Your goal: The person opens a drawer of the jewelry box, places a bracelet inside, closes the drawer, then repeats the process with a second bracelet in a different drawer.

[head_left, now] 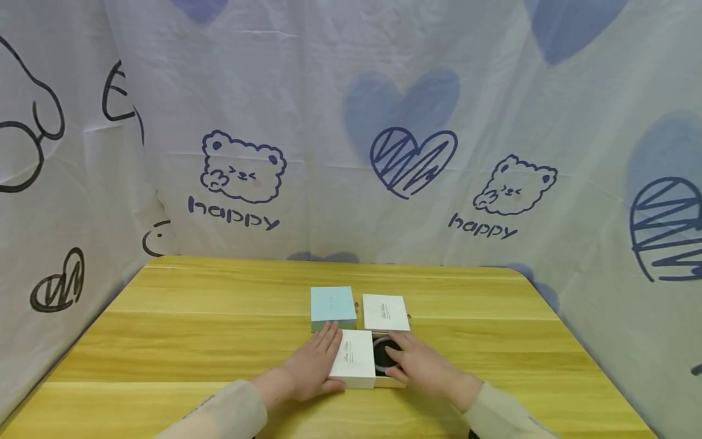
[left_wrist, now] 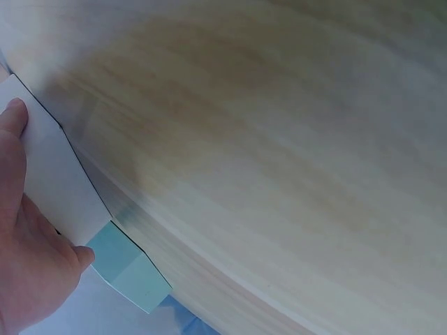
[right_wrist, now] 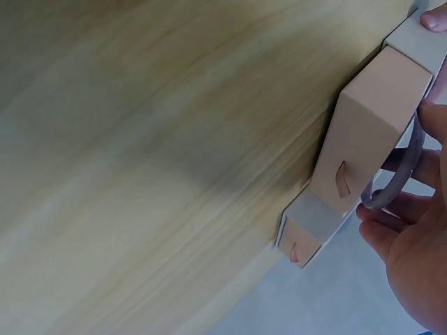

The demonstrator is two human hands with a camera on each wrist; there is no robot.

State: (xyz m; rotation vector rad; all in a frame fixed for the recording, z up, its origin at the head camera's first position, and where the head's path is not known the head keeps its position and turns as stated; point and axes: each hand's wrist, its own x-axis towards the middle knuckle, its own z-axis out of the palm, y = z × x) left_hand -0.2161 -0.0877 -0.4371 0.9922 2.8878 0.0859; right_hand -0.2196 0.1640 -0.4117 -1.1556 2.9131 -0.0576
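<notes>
A white drawer-style gift box [head_left: 353,358] lies on the table with its drawer [right_wrist: 374,115] slid out to the right. The drawer looks pinkish outside, dark inside, and carries a small ribbon pull. My left hand [head_left: 314,366] holds the box's white sleeve from the left, thumb at the near side and fingers toward the far corner. With my right hand [head_left: 425,369] I pinch a pale purple bangle [right_wrist: 401,178], seen tilted at the drawer's top in the right wrist view. My right palm and sleeve partly cover the drawer in the head view.
Behind the opened box stand a light blue box [head_left: 332,303] and a second white box [head_left: 386,312], each with a small tab on its right side. The wooden table [head_left: 192,329] ends at a white printed curtain [head_left: 329,201] at the back and sides.
</notes>
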